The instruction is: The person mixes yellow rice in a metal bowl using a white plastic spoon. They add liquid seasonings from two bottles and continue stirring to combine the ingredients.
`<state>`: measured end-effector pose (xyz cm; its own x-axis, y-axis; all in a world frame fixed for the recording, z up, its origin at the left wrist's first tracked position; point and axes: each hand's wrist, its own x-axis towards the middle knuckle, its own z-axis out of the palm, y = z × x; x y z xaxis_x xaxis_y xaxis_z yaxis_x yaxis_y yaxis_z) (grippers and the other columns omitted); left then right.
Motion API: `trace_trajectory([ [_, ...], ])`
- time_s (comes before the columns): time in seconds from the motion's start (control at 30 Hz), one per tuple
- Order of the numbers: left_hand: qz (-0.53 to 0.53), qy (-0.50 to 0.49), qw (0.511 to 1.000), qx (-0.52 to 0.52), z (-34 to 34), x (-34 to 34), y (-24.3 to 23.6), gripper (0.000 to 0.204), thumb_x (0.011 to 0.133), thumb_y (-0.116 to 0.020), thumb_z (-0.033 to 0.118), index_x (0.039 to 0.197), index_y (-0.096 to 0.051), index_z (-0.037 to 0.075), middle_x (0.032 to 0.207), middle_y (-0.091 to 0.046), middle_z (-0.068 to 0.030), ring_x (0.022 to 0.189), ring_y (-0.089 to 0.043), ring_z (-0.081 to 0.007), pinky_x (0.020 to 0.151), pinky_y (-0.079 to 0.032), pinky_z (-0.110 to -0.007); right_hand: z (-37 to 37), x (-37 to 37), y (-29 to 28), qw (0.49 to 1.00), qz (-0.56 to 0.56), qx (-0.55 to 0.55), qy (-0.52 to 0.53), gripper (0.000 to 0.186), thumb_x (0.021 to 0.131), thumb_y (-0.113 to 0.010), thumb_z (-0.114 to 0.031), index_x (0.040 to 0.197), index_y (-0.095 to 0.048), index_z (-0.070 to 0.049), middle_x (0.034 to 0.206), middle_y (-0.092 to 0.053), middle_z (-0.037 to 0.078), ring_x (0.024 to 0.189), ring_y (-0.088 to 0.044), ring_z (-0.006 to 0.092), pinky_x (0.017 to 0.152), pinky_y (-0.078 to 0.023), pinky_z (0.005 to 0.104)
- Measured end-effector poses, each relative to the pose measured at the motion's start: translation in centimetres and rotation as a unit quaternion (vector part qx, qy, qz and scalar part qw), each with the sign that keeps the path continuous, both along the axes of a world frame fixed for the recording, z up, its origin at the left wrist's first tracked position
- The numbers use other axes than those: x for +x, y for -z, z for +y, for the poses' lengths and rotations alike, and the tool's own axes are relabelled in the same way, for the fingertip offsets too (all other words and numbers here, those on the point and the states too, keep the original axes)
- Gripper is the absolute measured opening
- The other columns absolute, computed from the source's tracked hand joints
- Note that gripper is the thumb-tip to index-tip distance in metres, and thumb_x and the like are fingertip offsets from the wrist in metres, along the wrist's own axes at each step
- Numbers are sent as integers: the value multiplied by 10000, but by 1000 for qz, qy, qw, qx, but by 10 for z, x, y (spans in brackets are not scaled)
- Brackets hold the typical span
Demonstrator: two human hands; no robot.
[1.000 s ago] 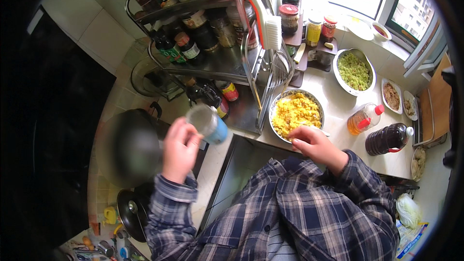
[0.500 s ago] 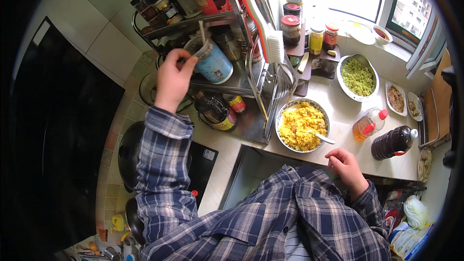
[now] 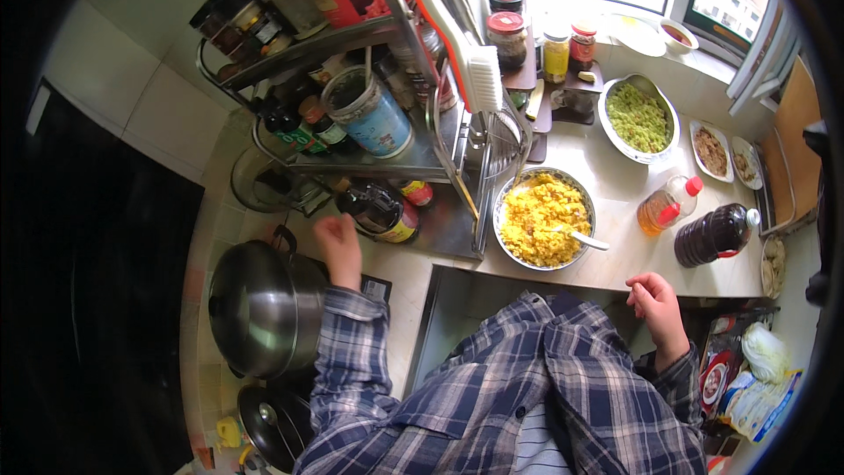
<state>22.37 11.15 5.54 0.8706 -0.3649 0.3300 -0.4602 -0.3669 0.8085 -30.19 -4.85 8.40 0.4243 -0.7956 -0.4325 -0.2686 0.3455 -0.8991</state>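
Blue tub (image 3: 369, 113), a round container with an open top, stands on the lower shelf of the metal wire rack (image 3: 440, 145), well above the left hand (image 3: 339, 246) and clear of its fingers, which are loosely curled and hold nothing. That hand hangs just beside one dark bottle with a yellow label (image 3: 380, 213) lying under the rack, and near one shiny steel pot (image 3: 262, 306). The right hand (image 3: 655, 301) is half closed and empty at the counter's front edge. Two metal bowls sit on the pale counter: one of yellow crumbly food (image 3: 543, 218) with a white spoon in it, one of green chopped food (image 3: 638, 117). Beside them lie two bottles, one amber with a red cap (image 3: 665, 206), one dark (image 3: 714, 234).
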Motion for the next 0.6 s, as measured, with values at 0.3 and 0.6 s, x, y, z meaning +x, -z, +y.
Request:
trace_trajectory([
  [0.3, 164, 91, 973, -137, -31, -9, 61, 239, 988, -571, 238, 1035, -550, 5, 930, -607, -42, 821, -560, -129, 782, -472, -284, 7, 32, -13, 997, 20, -38, -69, 144, 932, -595, -104, 1029, -648, -12, 777, -622, -7, 694, -550, 64, 616, -456, 232],
  [0.6, 217, 114, 959, -146, 40, -53, 27, 189, 1010, -515, 201, 896, -549, 54, 713, -493, 26, 648, -452, -65, 618, -387, -237, -2, 86, -58, 946, 35, -177, -269, 146, 904, -635, -107, 1014, -657, -13, 827, -673, 77, 728, -623, 147, 691, -508, 283],
])
